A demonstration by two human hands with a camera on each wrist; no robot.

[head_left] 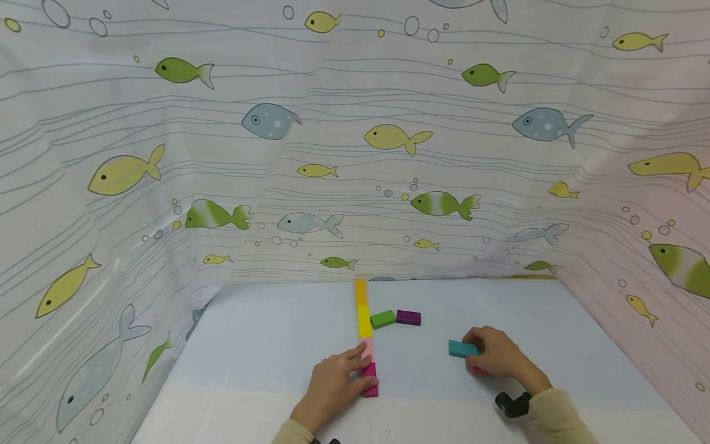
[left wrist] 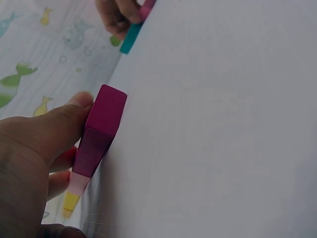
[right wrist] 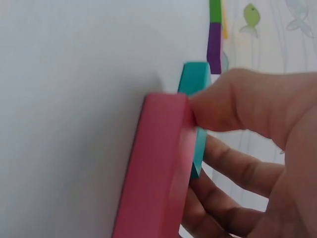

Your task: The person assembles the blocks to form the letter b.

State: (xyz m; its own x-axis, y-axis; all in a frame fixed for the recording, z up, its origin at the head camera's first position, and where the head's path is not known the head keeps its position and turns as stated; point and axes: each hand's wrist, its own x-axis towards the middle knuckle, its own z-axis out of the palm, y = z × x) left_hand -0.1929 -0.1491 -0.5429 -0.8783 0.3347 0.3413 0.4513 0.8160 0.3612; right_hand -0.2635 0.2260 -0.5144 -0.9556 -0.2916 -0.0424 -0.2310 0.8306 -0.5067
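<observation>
A magenta block [head_left: 370,390] and a pale pink block [head_left: 367,349] lie end to end with a yellow block [head_left: 363,320] and an orange block [head_left: 360,292] in one row. My left hand [head_left: 335,379] rests against the row's near part, thumb at the magenta block and fingertips by the pink one. On the right, my right hand [head_left: 496,353] pinches a teal block [head_left: 461,349] between thumb and fingers. A red-pink block [right wrist: 153,163] lies on the thumb side of the teal one, mostly covered by the hand in the head view.
A green block [head_left: 383,319] touches or nearly touches the row's right side, with a dark purple block [head_left: 408,317] beside it. Fish-patterned curtain [head_left: 344,191] walls surround the white tabletop [head_left: 266,333] at the back and sides.
</observation>
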